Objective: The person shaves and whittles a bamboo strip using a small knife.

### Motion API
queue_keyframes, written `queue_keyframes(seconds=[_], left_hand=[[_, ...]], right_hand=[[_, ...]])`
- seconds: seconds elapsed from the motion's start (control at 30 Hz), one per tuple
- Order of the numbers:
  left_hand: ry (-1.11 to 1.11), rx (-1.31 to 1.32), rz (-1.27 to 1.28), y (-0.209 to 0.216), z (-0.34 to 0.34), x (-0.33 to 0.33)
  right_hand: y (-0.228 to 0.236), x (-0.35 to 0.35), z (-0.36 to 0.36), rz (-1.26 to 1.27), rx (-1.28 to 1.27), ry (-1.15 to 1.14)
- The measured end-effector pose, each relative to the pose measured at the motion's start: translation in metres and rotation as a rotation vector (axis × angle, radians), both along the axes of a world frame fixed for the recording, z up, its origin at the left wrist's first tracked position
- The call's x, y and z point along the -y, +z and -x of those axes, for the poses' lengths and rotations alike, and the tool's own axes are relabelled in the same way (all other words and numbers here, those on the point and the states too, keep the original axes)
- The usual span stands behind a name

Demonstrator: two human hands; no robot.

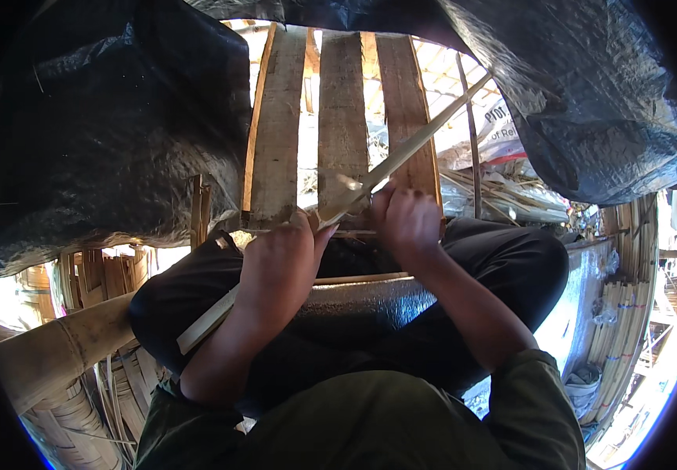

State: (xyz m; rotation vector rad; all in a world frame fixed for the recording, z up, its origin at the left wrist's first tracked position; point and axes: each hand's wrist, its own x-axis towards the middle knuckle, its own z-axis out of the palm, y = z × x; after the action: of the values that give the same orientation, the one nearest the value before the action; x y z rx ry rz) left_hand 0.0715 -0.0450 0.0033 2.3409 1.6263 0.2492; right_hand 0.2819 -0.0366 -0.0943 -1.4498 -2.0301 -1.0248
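Note:
A long, pale strip, apparently split bamboo (413, 145), runs slantwise from beside my left forearm up to the far right. My left hand (280, 254) is closed round its lower part, thumb along the strip. Just right of the strip, my right hand (407, 218) is closed in a fist against its edge. What that fist holds is mostly hidden; only a small dark edge shows by the fingers. A small bright, blurred piece (349, 182) shows beside the strip, between the hands and the boards.
Three wooden boards (344, 102) stretch away in front of my crossed legs. Dark plastic sheets hang at the left (111, 133) and right (589, 94). A thick bamboo pole (60, 352) lies at my left. Bundled thin strips (620, 337) stand at the right.

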Motion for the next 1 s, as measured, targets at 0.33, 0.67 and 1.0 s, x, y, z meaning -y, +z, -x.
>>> queue_keyframes(seconds=[0.33,0.67,1.0], left_hand=[[-0.01,0.009,-0.051,-0.001,-0.001,0.003],[0.008,0.023,-0.065,-0.001,0.003,-0.001],[-0.007,0.035,-0.09,-0.002,0.005,-0.001]], right_hand=[[0.017,-0.006,-0.002,0.06,-0.018,0.0],[0.01,-0.005,-0.002,0.039,0.066,-0.042],[0.004,-0.001,0.002,0.066,0.023,-0.069]])
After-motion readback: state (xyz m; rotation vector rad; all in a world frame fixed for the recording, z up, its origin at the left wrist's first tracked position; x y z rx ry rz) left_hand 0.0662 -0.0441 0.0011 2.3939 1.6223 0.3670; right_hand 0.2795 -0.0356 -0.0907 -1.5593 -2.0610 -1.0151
